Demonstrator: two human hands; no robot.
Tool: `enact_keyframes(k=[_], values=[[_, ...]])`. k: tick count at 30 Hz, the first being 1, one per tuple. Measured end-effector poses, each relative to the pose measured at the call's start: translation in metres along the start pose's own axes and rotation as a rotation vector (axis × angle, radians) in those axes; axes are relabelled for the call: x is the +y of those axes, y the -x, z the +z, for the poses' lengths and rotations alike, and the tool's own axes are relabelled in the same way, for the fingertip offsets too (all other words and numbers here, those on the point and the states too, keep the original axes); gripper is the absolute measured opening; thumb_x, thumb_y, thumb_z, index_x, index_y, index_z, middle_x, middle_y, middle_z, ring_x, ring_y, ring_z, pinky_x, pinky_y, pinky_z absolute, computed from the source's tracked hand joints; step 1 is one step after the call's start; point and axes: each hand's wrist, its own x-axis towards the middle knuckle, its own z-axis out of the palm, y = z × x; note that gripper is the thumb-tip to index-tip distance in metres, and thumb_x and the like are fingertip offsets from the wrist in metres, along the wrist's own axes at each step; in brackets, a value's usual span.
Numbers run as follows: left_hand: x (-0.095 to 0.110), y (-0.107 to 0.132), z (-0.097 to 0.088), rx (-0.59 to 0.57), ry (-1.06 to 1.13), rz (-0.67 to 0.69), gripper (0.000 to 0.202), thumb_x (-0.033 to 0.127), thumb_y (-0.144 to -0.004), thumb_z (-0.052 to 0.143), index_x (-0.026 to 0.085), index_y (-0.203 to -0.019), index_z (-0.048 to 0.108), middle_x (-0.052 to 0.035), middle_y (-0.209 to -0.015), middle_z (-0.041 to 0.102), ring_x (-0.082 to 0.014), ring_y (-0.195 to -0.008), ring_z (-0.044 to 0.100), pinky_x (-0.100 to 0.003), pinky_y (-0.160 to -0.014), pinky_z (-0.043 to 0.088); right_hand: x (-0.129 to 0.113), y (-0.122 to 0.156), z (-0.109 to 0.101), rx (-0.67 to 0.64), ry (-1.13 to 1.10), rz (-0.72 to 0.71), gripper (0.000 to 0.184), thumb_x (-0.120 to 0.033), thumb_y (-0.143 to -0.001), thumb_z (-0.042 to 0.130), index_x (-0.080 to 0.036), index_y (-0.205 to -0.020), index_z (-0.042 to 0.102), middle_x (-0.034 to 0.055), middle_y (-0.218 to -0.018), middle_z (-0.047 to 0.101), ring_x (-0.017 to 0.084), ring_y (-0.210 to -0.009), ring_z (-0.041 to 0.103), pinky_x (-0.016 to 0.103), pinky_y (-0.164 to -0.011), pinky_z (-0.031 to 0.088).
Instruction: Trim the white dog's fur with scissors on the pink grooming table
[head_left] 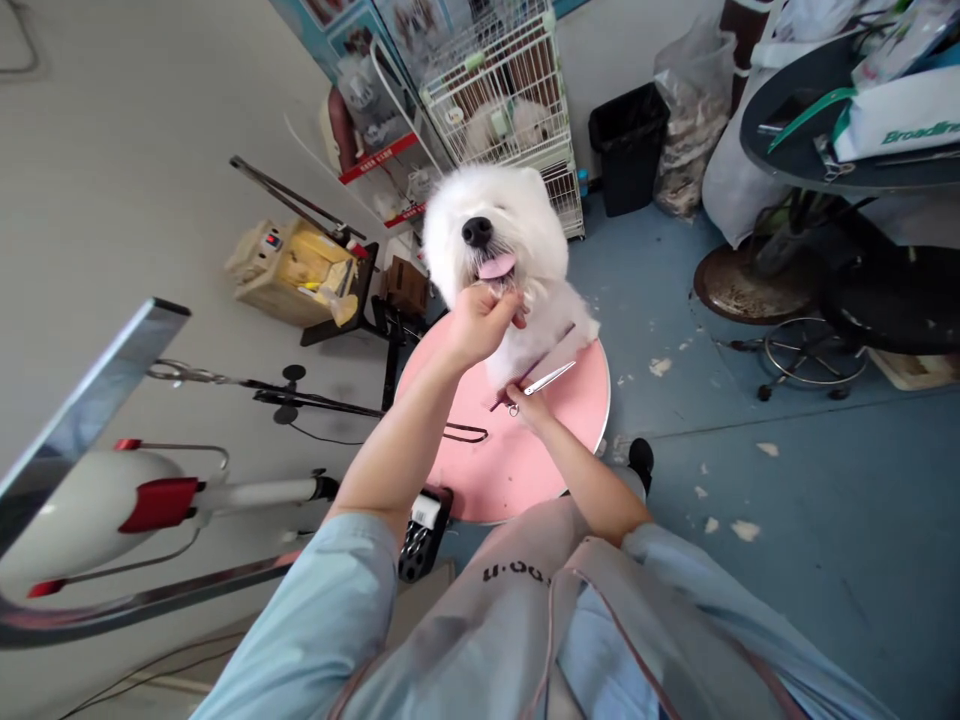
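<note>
A fluffy white dog [536, 225] faces me on the round pink grooming table [499, 485], its mouth open and tongue out. Just under its mouth, my left hand [480, 322] is closed on the chin fur; the exact finger grip is partly hidden. Lower down, by the dog's chest and front leg, my right hand [529, 408] grips silver scissors [553, 377] together with a long purple comb [556, 350]. The scissors' blades point up and to the right, beside the comb. A black loop [466, 433] lies over the table's left side.
Left of the table stand a metal grooming arm [90, 410], a dryer [161, 505] and a cream box [289, 270] on a black stand. White cages [499, 85] with an animal inside are behind. A black bin [630, 145] and a dark round table [795, 130] stand right.
</note>
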Motion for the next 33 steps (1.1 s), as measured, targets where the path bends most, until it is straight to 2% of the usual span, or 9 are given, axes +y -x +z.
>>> enact_keyframes(k=[2,6,10,13,18,23,27,30,33], values=[[-0.007,0.001,0.001,-0.018,0.045,-0.064,0.035,0.032,-0.087,0.060,0.014,-0.058,0.064,-0.0052,-0.059,0.065,-0.0103,-0.055,0.057,-0.023,-0.058,0.047,0.007,0.005,-0.002,-0.053,0.049,-0.006,0.024,-0.041,-0.076,0.073,-0.020,-0.075,0.061,-0.0008,-0.067,0.067,0.012,-0.059,0.058,0.022,-0.052,0.043],[-0.024,0.001,0.002,0.036,0.114,-0.207,0.022,0.021,-0.081,0.062,0.015,-0.059,0.061,-0.0031,-0.060,0.063,-0.0097,-0.055,0.054,-0.022,-0.056,0.046,0.037,0.044,-0.034,0.187,0.157,0.152,0.032,-0.051,-0.079,0.067,-0.021,-0.076,0.057,0.0002,-0.066,0.067,0.013,-0.055,0.059,0.021,-0.045,0.039],[-0.036,-0.004,0.016,0.213,0.161,-0.153,0.020,0.022,-0.081,0.063,0.016,-0.063,0.057,-0.0007,-0.063,0.060,-0.0109,-0.064,0.056,-0.022,-0.063,0.048,0.055,0.069,-0.076,0.246,0.289,0.303,0.038,-0.053,-0.082,0.065,-0.021,-0.064,0.051,0.0013,-0.049,0.060,0.013,-0.042,0.056,0.021,-0.037,0.031],[-0.038,-0.010,0.028,0.249,0.219,-0.124,0.021,0.032,-0.086,0.062,0.016,-0.072,0.059,-0.0013,-0.070,0.061,-0.0119,-0.071,0.059,-0.023,-0.070,0.051,0.055,0.072,-0.088,0.213,0.363,0.374,0.040,-0.050,-0.084,0.064,-0.022,-0.059,0.049,-0.0014,-0.037,0.051,0.012,-0.033,0.050,0.021,-0.037,0.031],[-0.036,-0.013,0.029,0.233,0.114,0.013,0.032,0.045,-0.085,0.066,0.016,-0.075,0.062,-0.0047,-0.078,0.065,-0.0175,-0.087,0.065,-0.026,-0.078,0.052,0.040,0.064,-0.061,0.138,0.385,0.279,0.018,-0.032,-0.078,0.069,-0.021,-0.075,0.055,-0.0006,-0.056,0.065,0.016,-0.054,0.063,0.024,-0.052,0.045],[-0.035,-0.018,0.030,0.163,0.100,0.065,0.031,0.046,-0.086,0.065,0.016,-0.077,0.064,-0.0047,-0.080,0.067,-0.0151,-0.083,0.065,-0.026,-0.079,0.052,0.010,0.039,-0.013,0.190,1.006,-0.073,0.014,-0.022,-0.082,0.067,-0.020,-0.094,0.062,0.0086,-0.094,0.073,0.023,-0.089,0.069,0.031,-0.078,0.050],[-0.033,-0.023,0.037,0.169,0.071,0.075,0.029,0.043,-0.087,0.065,0.016,-0.077,0.064,-0.0042,-0.079,0.068,-0.0150,-0.084,0.065,-0.025,-0.079,0.053,-0.001,0.025,0.009,0.169,1.271,-0.068,0.020,-0.020,-0.093,0.055,-0.016,-0.112,0.062,0.0153,-0.109,0.072,0.025,-0.098,0.069,0.033,-0.084,0.049],[-0.031,-0.027,0.039,0.172,0.055,0.082,0.028,0.042,-0.087,0.067,0.015,-0.076,0.065,-0.0047,-0.080,0.069,-0.0162,-0.087,0.067,-0.025,-0.079,0.053,0.001,0.022,0.014,0.177,1.306,-0.081,0.025,-0.027,-0.093,0.058,-0.015,-0.115,0.061,0.0170,-0.113,0.070,0.027,-0.101,0.068,0.034,-0.085,0.050],[-0.031,-0.031,0.039,0.183,0.046,0.084,0.028,0.041,-0.086,0.068,0.015,-0.076,0.066,-0.0048,-0.079,0.068,-0.0168,-0.088,0.068,-0.025,-0.078,0.052,0.001,0.018,0.014,0.206,1.307,-0.062,0.022,-0.018,-0.096,0.049,-0.014,-0.115,0.061,0.0178,-0.111,0.070,0.027,-0.100,0.069,0.035,-0.085,0.050]])
